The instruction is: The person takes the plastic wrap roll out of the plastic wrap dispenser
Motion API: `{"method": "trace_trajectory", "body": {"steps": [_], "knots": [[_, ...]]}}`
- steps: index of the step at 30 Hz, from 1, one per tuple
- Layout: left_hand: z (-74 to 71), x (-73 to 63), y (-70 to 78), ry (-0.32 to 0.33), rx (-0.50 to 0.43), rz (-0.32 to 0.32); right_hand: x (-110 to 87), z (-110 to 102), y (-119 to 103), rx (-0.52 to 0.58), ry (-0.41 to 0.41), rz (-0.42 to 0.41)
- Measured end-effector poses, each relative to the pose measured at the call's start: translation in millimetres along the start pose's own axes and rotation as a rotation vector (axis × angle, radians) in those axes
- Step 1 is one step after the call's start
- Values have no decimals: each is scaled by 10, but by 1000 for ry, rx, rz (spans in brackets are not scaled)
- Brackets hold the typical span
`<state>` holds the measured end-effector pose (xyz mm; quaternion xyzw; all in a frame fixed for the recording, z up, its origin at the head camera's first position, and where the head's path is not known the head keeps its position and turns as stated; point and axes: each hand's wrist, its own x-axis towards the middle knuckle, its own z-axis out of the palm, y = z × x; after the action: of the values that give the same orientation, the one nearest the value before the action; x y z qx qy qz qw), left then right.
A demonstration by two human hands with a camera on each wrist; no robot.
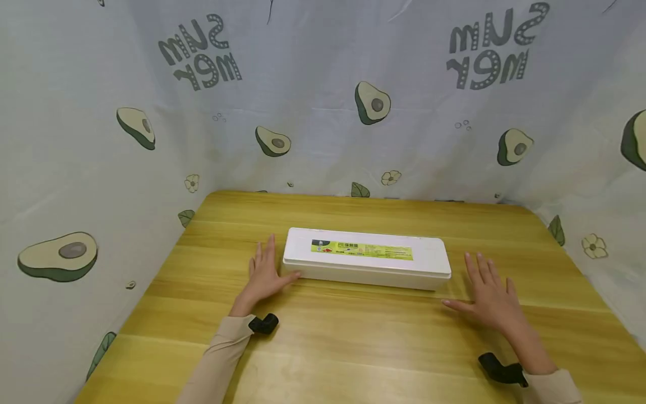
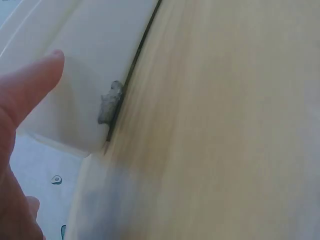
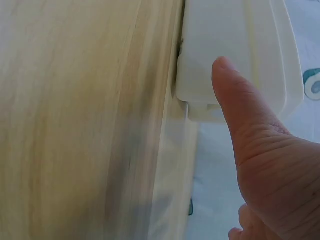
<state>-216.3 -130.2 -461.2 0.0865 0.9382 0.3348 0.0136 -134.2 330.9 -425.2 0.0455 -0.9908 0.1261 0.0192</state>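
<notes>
A long white cling film box (image 1: 424, 252) with a yellow-green label lies on the table, its lid down. At its left end is my left hand (image 1: 264, 276), fingers spread and straight. The thumb reaches to the front left corner; whether it touches cannot be told. In the left wrist view, a dark strip (image 2: 134, 62) and a grey worn patch (image 2: 110, 102) show along the box's lower edge. My right hand (image 1: 492, 300) hovers or rests past the right end, fingers spread, apart from the box. Its thumb (image 3: 240, 100) appears before the box's end in the right wrist view.
The wooden table (image 1: 353, 342) has rounded far corners. A white curtain (image 1: 313, 73) printed with avocados and lettering hangs behind it and along both sides. Black wrist-worn pieces (image 1: 263, 324) sit at both sleeve cuffs.
</notes>
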Motion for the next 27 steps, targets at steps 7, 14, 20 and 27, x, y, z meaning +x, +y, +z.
{"method": "trace_trajectory", "body": {"steps": [7, 14, 20, 27], "knots": [[83, 63, -26, 37, -87, 32, -7, -45, 2, 24, 4, -9], [114, 105, 24, 3, -155, 52, -30, -82, 27, 5, 41, -7], [117, 139, 61, -19, -281, 92, -35, -126, 10, -1, 58, -15], [151, 167, 36, -47, -477, 134, -6, -181, -42, -15, 78, -48]]}}
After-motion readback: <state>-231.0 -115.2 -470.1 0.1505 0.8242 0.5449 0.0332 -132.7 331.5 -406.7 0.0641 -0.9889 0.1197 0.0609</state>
